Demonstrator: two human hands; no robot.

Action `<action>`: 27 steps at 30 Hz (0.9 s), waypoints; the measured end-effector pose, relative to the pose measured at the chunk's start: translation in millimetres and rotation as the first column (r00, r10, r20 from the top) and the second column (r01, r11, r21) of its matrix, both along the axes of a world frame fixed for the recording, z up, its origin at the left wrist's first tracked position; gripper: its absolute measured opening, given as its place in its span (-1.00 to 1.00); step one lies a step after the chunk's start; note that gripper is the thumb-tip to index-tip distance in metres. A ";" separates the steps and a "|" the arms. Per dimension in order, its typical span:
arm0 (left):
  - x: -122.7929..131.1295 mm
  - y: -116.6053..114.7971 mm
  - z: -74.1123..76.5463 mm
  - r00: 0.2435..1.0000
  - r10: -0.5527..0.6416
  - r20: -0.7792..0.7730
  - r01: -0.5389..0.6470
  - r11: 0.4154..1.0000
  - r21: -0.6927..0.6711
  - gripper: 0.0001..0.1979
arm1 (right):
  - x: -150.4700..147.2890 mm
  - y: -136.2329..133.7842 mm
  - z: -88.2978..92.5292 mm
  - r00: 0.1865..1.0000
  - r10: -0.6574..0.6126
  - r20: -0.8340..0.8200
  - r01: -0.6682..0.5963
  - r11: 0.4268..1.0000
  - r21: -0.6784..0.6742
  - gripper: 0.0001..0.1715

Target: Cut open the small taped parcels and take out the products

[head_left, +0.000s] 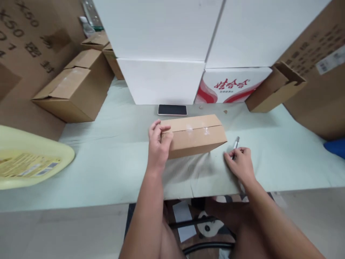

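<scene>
The taped cardboard carton (195,138) is in the grip of the person's left hand (159,144), which closes on its left end, thumb and forefinger over that end and the other fingers curled beside it. From this hold the carton extends to the right, its lengthwise seam uppermost, with clear tape (206,131) crossing the seam well away from the thumb. Whether its underside touches the pale green tablecloth (118,154) cannot be told. The right hand (240,163), just beyond the carton's free end, has its fingers closed around a slim silver-tipped tool (237,141); the tip points away from the person, and the rest is hidden by the fingers. Just beyond the left hand's grip lies a smartphone (172,110), dark screen up, with a plain white box (164,82) behind it. Farther off, beyond the right hand, stand a red-and-white printed box (229,86) and an open-topped cardboard box (272,95). Well to the left of the left hand is a pale yellow plastic jug (29,158).
</scene>
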State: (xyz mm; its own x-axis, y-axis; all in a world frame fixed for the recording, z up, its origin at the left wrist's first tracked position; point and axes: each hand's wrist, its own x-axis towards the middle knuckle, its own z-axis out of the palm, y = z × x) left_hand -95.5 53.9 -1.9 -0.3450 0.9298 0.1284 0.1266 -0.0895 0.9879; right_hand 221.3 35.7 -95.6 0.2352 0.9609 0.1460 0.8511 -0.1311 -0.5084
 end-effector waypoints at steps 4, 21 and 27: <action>6.3 2.8 2.0 0.997 -0.028 0.066 0.034 0.994 -0.099 -0.77 | 8.0 -7.1 13.8 0.986 -0.071 -0.150 0.066 0.997 -0.040 -0.57; 74.7 -56.8 8.0 0.885 -0.416 0.210 0.459 0.854 -0.243 -0.36 | 35.5 -49.2 90.4 0.016 0.348 -0.937 0.460 0.830 0.316 -0.65; 80.1 -57.2 12.1 0.896 -0.387 0.219 0.439 0.851 -0.288 -0.35 | 24.0 -55.9 166.9 0.292 0.531 -0.795 0.256 0.758 0.600 -0.88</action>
State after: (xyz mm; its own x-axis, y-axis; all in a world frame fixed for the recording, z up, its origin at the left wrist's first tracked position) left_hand -15.3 -3.2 10.3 0.0891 0.9706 -0.2235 -0.0005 0.2245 0.9745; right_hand 245.3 -20.1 71.3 0.4493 0.7979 0.4019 -0.2532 0.5452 -0.7992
